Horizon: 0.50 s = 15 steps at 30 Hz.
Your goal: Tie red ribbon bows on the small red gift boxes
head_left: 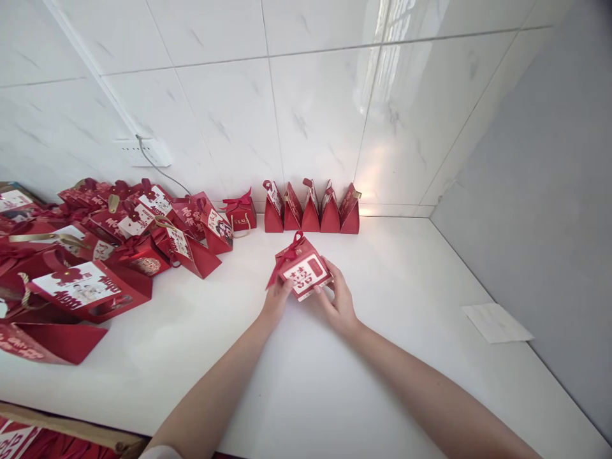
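Between the left hand [276, 299] and right hand [342, 303], a red box [305, 275] was pinched, its ribbon [290, 254] turned away | opposite sides were touched, neither hand nearer | five peaked boxes [310, 217] were lined up beyond, on the white counter [310, 395]

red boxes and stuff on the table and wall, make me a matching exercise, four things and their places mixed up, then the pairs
1. box with bow and white label
2. row of five boxes
3. white paper
4. socket

A. on the tiled wall
B. beside the grey panel
C. between left hand and right hand
D. along the wall's foot

Pairs: 1-C, 2-D, 3-B, 4-A
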Tool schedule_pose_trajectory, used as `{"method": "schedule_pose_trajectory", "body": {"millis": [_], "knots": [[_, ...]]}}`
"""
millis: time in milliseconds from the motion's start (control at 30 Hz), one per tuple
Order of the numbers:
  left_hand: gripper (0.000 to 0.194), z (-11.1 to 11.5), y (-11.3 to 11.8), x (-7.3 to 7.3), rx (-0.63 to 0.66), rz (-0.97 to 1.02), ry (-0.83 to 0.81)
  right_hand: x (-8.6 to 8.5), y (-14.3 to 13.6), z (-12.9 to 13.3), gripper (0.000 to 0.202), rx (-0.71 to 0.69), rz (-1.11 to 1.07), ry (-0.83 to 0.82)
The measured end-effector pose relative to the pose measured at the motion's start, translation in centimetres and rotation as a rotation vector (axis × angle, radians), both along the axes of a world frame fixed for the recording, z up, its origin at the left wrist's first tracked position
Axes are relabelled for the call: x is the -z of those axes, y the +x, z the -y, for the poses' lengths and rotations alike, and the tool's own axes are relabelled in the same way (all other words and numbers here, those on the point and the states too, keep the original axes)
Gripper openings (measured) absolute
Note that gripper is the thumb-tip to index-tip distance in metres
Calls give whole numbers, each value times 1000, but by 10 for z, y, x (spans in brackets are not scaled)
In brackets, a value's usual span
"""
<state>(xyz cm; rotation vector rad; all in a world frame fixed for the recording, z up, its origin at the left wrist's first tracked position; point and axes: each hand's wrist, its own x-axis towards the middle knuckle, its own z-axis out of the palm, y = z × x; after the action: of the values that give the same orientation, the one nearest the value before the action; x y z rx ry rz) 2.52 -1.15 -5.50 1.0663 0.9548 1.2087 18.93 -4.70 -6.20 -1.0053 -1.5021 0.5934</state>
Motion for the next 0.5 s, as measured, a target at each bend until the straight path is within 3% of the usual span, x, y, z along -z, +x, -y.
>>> {"method": "schedule_pose_trajectory", "body": {"millis": [100, 233, 333, 500], "knots": [[62, -4, 1, -7, -25, 226, -87, -3, 2, 0, 49, -16, -32, 39], [76, -6, -10, -17, 184, 440, -228, -4, 2, -1, 42, 27, -75, 15], [83, -7, -20, -18, 309, 466, -226, -2, 2, -3, 39, 35, -86, -42], [79, -9, -26, -14, 355, 476, -243, 0, 2, -4, 38, -14, -85, -71]]}}
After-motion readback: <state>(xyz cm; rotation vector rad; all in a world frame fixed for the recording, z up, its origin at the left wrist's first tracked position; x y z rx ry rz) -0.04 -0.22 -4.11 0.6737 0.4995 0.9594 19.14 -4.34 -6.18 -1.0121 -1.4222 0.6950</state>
